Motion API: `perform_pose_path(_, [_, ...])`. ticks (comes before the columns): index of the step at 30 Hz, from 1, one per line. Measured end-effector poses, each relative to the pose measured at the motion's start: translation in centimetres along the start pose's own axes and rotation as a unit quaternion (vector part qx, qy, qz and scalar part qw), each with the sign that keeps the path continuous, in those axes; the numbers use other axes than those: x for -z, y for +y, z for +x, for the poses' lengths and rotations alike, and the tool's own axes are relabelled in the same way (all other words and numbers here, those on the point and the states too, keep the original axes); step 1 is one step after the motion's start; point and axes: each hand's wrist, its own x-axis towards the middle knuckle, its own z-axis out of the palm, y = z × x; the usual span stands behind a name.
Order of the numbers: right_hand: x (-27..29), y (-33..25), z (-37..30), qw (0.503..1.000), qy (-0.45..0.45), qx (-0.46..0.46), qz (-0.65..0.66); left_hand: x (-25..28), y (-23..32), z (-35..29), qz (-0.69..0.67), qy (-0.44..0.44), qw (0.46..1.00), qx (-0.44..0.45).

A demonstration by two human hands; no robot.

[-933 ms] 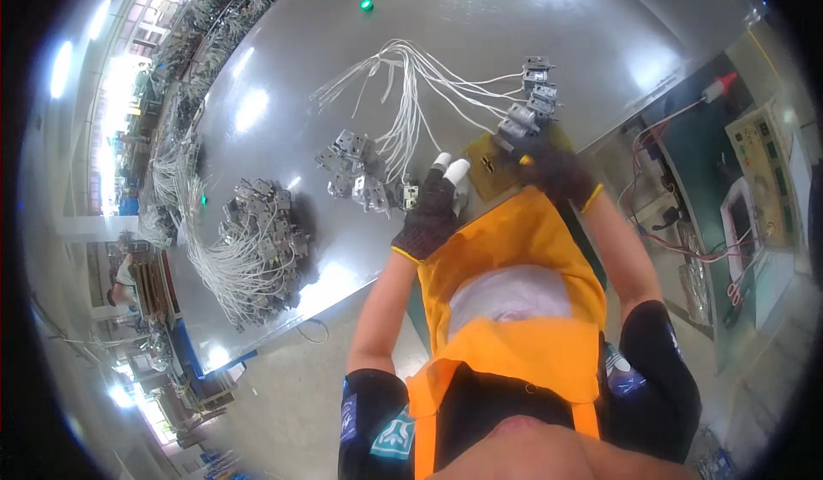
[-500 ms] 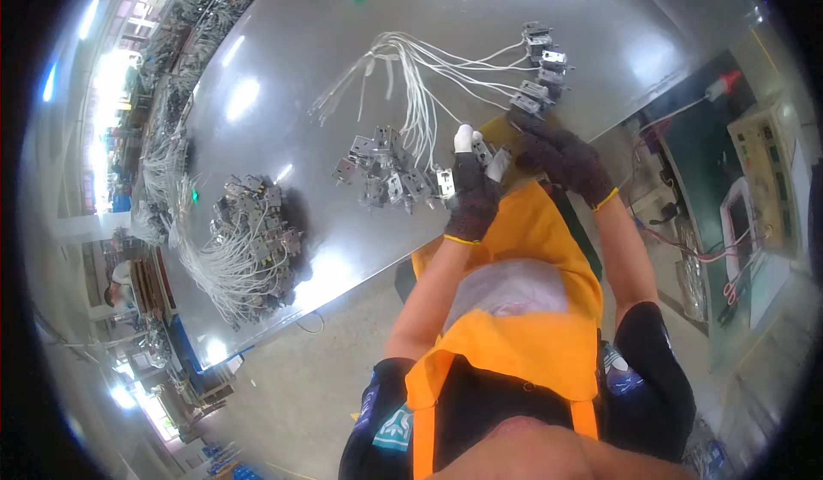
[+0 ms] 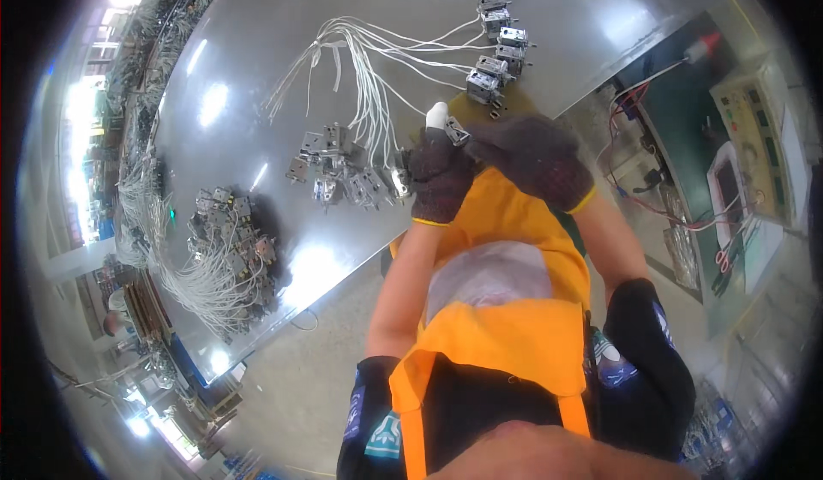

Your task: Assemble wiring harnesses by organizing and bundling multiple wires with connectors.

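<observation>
Dark knitted gloves cover both hands at the table's near edge. My left hand [image 3: 441, 176], with a white-covered fingertip, is closed on a small metal unit [image 3: 457, 131] that has a white cable. Against it comes my right hand [image 3: 544, 161], its fingers blurred and partly hidden, so their grip does not show. Just beyond the hands, several similar boxy metal units [image 3: 490, 67] stand in a staggered row. Their white cables [image 3: 364, 73] run left into a tied bundle. A loose cluster of more units [image 3: 330, 156] lies left of my left hand, on the shiny metal table [image 3: 257, 77].
Farther left sits a larger pile of metal units [image 3: 231, 231] with bundled white cables [image 3: 201, 287]. On the right, a side bench holds a beige instrument panel [image 3: 753, 133], red and white leads, and red-handled scissors [image 3: 725, 260]. A yellow-orange apron [image 3: 493, 343] covers my lap.
My right hand has moved from beside the row of units toward my left hand, and the two now meet at the held unit. The whole view has shifted slightly.
</observation>
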Motion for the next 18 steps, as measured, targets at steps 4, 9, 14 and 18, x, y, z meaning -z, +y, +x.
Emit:
perform_pose_path(4, [-1.0,-0.3,0.7,0.988,0.061,0.078,-0.117,0.5,-1.3,0.0,0.080,-0.006,0.993,-0.091])
perform_pose_path(9, [-0.4,-1.4,1.8,0.987,-0.054,0.053,-0.143,0.7,0.5,0.8,0.066,-0.027,0.995,-0.076])
perform_pose_path(14, [-0.6,-2.1,2.3,0.989,-0.085,0.005,-0.123,1.1,2.3,0.5,0.093,0.072,0.981,-0.152])
perform_pose_path(18, [-1.2,-2.1,2.1,0.985,-0.063,0.001,-0.160,1.8,3.8,0.6,0.145,0.075,0.970,-0.179])
